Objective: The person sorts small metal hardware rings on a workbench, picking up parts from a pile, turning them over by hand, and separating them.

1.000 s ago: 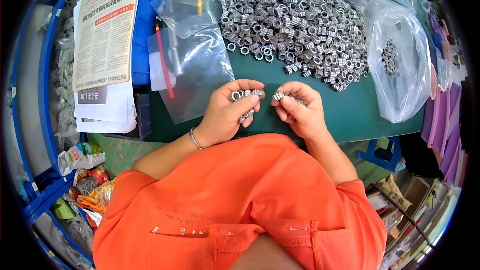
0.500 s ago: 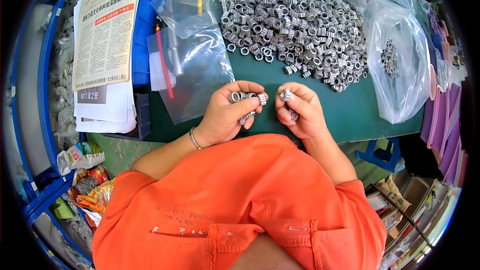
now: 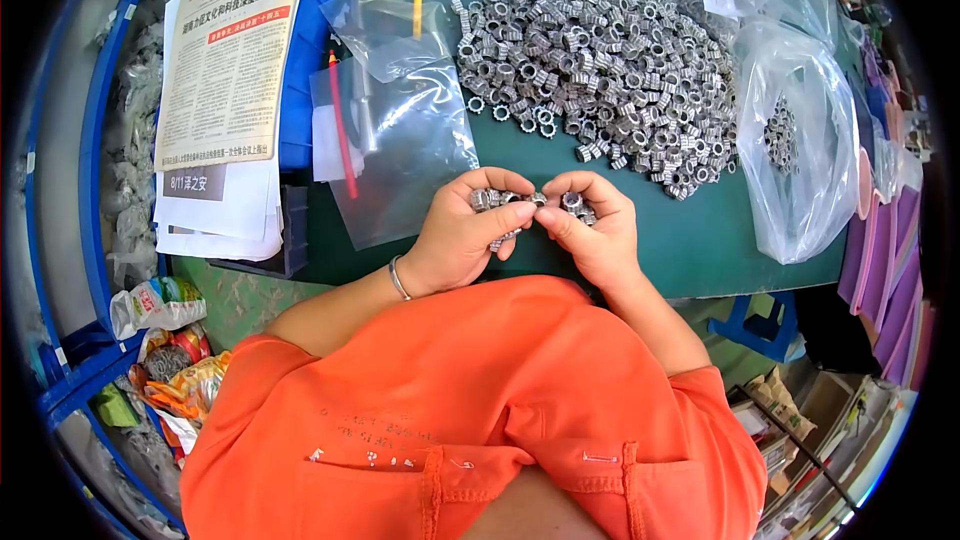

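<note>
My left hand (image 3: 470, 225) is closed around several small toothed metal rings (image 3: 487, 200), bunched in its curled fingers. A wristband (image 3: 399, 278) circles that wrist. My right hand (image 3: 595, 230) also grips several of these rings, with one metal ring (image 3: 572, 202) showing at its fingers. Thumbs and forefingers of both hands meet at a single small metal ring (image 3: 538, 199) between them. Just beyond the hands, a large heap of the same metal rings (image 3: 610, 70) spreads over the green table (image 3: 690, 240).
Right of the heap lies a clear plastic bag (image 3: 800, 200) with some rings inside. Flat plastic bags (image 3: 410, 160), a red pen (image 3: 342, 125) and a yellow stick (image 3: 417, 10) are on the left. A newspaper (image 3: 230, 60) rests by a blue bin (image 3: 305, 70). Blue shelving (image 3: 95, 140) stands far left.
My two hands have come together, and their fingertips now meet at one ring. Before, they were apart, each pinching a ring. The view has shifted slightly.
</note>
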`<state>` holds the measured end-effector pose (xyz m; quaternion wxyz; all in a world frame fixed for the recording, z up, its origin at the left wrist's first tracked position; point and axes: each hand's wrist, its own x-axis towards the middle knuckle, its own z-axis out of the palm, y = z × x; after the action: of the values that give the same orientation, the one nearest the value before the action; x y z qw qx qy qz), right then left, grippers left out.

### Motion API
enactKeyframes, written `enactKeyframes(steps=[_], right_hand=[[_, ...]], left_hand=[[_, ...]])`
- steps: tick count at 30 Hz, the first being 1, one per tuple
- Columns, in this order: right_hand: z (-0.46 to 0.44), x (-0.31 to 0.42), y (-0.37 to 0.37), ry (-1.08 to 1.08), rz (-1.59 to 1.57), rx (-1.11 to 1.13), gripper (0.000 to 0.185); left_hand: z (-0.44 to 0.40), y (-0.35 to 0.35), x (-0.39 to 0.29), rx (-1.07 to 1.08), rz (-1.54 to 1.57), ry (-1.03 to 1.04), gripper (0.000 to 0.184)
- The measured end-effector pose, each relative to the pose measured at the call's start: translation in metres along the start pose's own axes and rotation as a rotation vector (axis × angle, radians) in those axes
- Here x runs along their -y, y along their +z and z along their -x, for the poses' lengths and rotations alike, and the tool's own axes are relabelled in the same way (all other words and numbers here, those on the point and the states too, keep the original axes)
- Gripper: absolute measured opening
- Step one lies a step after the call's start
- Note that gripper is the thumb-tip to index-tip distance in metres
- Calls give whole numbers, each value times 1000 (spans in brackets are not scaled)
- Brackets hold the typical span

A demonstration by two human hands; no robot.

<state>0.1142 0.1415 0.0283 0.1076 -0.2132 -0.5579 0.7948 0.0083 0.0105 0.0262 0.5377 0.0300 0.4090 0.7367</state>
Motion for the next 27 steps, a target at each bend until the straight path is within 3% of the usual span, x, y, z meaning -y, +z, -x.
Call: enactKeyframes(steps=[4, 7, 9, 12, 27], right_hand=[[-4, 0, -1, -130, 222, 43, 20], [-3, 4, -2, -14, 115, 17, 18], [-5, 0, -8, 97, -215, 34, 16], [-4, 0, -8, 117, -348, 49, 16], [-6, -1, -19, 244, -785, 108, 17]], left_hand=[[0, -3, -1, 10, -27, 22, 16], [-2, -2, -2, -11, 89, 61, 17], [-3, -3, -3, -2, 122, 38, 19], [-4, -2, -3, 18, 129, -7, 23], [-6, -5, 3, 22, 27, -54, 17]])
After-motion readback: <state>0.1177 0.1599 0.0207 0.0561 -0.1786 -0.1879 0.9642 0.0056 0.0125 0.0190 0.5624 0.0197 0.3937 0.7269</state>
